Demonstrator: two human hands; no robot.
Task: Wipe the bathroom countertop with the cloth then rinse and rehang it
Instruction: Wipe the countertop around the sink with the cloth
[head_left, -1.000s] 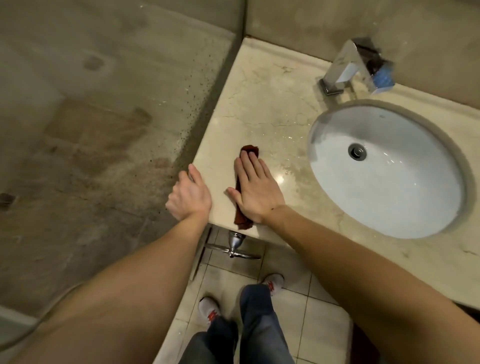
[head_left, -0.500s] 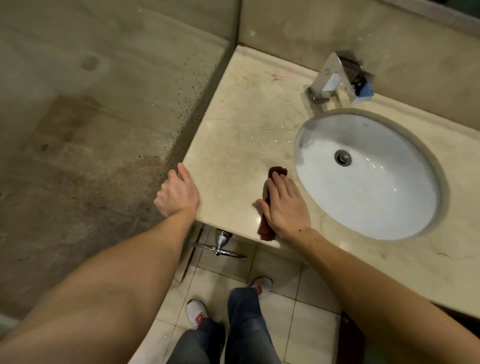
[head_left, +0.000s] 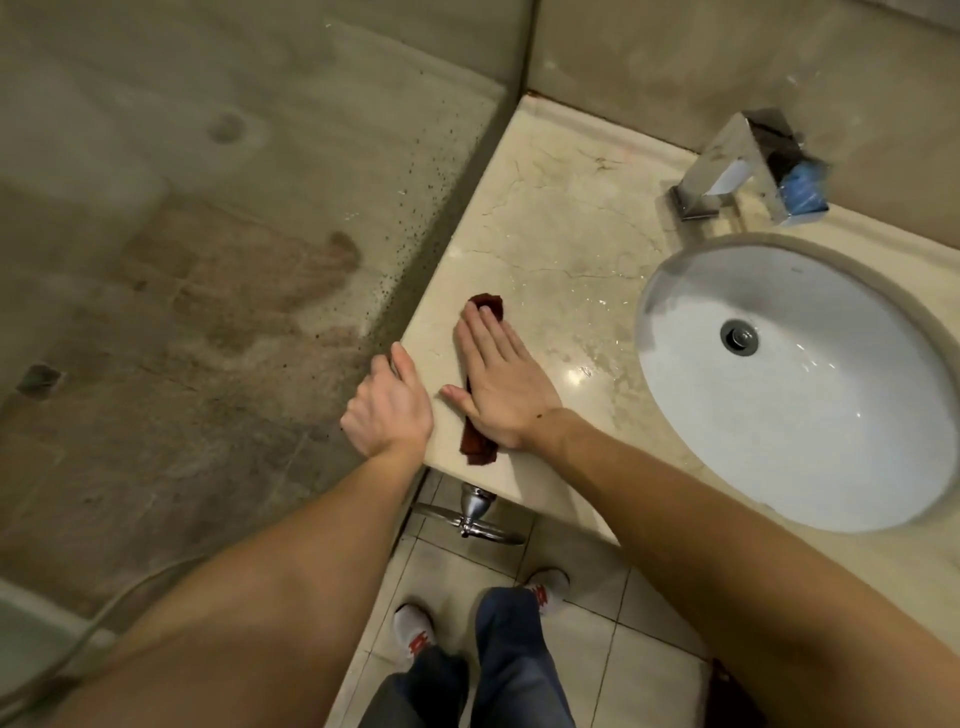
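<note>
A dark red cloth (head_left: 477, 446), folded into a long strip, lies on the beige marble countertop (head_left: 561, 228) near its left front corner. My right hand (head_left: 498, 382) lies flat on top of the cloth, fingers straight and together, pressing it to the stone; only the cloth's two ends show. My left hand (head_left: 388, 404) grips the countertop's left edge at the corner, thumb on top. Water drops glisten on the counter between the cloth and the white oval sink (head_left: 810, 395).
A chrome faucet (head_left: 727, 166) stands behind the sink against the back wall. A glass shower panel (head_left: 249, 249) closes off the left side of the counter. Below the front edge hangs a chrome towel bar (head_left: 470, 517). My shoes (head_left: 415, 631) stand on the tiled floor.
My right hand has slid the cloth left, from beside the sink rim back toward the counter's left edge. The left hand has kept its grip on the corner.
</note>
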